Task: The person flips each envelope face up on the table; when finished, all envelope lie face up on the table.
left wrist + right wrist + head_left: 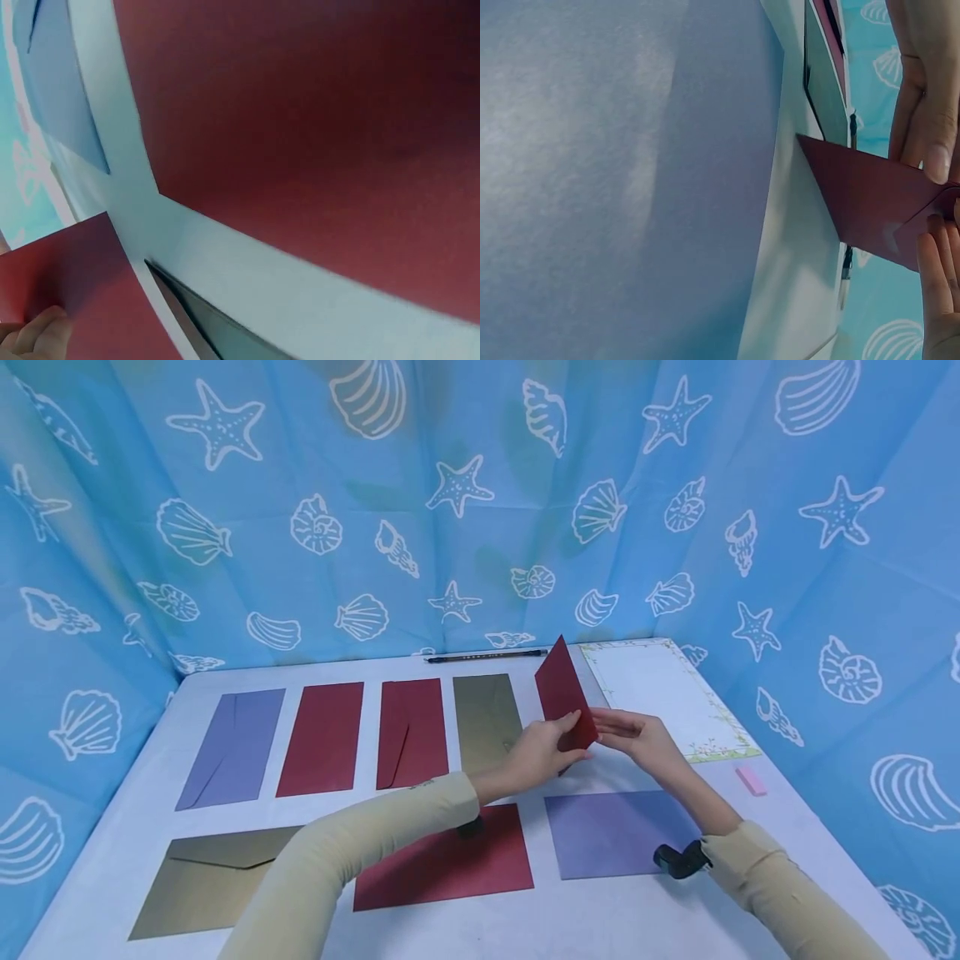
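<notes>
A dark red envelope (557,687) stands on edge above the table, tilted. My left hand (534,752) grips its near end, thumb on one face and fingers behind. From the right, the straight fingers of my right hand (639,742) touch the same end. In the right wrist view the envelope's pointed flap (922,225) faces the camera, with right fingertips lying at it and the left thumb over the edge. Beneath the hands lie a red envelope (487,868) and a purple envelope (615,847).
A back row holds a purple envelope (232,752), two red envelopes (322,739) and a gold envelope (480,710). Another gold envelope (202,885) lies front left. Behind are a brush-like pen (487,655) and bordered paper (652,685); a pink eraser (751,781) sits right.
</notes>
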A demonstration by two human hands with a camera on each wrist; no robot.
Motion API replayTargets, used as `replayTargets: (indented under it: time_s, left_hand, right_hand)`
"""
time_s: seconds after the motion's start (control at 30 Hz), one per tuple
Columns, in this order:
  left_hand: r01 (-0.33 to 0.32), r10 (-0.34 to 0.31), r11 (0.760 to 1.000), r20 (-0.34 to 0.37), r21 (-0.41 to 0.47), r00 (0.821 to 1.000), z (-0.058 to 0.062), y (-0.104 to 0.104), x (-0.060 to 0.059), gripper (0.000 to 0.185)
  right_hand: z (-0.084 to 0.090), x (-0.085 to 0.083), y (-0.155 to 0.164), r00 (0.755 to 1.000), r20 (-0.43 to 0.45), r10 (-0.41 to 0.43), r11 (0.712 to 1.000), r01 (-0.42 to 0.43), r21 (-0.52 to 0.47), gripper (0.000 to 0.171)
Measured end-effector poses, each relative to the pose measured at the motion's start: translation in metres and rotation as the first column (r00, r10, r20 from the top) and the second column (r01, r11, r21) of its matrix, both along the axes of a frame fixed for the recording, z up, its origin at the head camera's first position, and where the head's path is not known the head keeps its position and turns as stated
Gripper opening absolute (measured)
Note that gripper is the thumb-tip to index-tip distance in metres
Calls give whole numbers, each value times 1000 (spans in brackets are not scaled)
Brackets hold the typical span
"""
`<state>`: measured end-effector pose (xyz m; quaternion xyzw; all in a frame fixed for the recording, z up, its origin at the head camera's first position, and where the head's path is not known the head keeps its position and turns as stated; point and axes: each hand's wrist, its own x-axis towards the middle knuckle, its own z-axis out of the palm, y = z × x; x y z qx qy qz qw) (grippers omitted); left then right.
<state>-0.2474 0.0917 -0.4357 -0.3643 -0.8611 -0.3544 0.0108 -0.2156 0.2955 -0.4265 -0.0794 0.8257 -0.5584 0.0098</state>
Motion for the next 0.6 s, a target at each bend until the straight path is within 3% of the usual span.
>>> replayTargets:
  time_s: [0.23, 0.5, 0.6]
  left_hand:
    - [-16, 4, 988, 77, 153, 997, 0, -3, 0, 68]
    - [-47, 44, 968, 15, 246, 999, -1, -13, 1, 69]
    - [-56, 48, 962, 38, 268, 998, 0, -18, 0, 72]
  right_hand:
    - [1, -2, -7, 996, -75, 49, 998, -47, 29, 46]
    - [-3, -5, -15, 987, -90, 133, 989, -127, 72, 47]
    - [-6, -7, -18, 985, -69, 156, 986, -151, 71, 47]
